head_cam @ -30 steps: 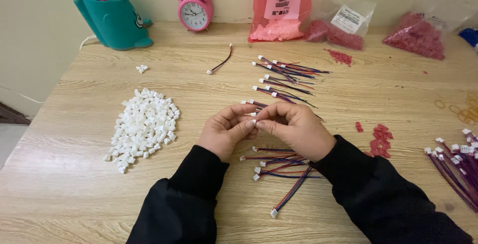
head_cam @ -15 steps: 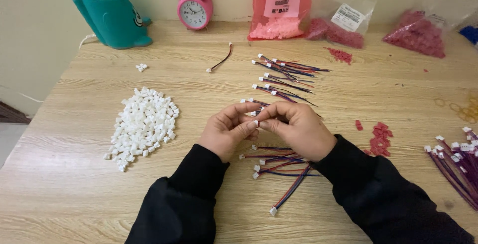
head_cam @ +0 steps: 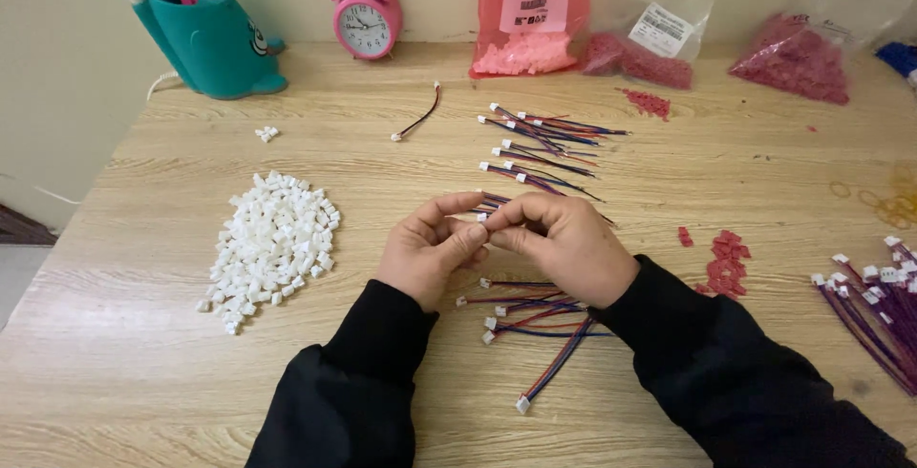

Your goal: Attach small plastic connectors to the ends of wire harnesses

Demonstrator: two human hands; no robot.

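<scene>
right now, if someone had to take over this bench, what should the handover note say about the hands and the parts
Left hand and right hand meet above mid-table, fingertips pinching one small white connector housing between them; the grip hides whether wires are seated in it.
Loose white housings lie piled to the left on the wooden table.
Done, by the look of it: wire leads with white ends, one group beyond the hands, another under the wrists.
Left: the large pile of housings, and a bundle of wires at the right edge.
Red parts lie loose on the right.

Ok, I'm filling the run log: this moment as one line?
left hand: pinching small white connector | right hand: pinching it too | white connector pile: left | wire leads: below hands
</scene>
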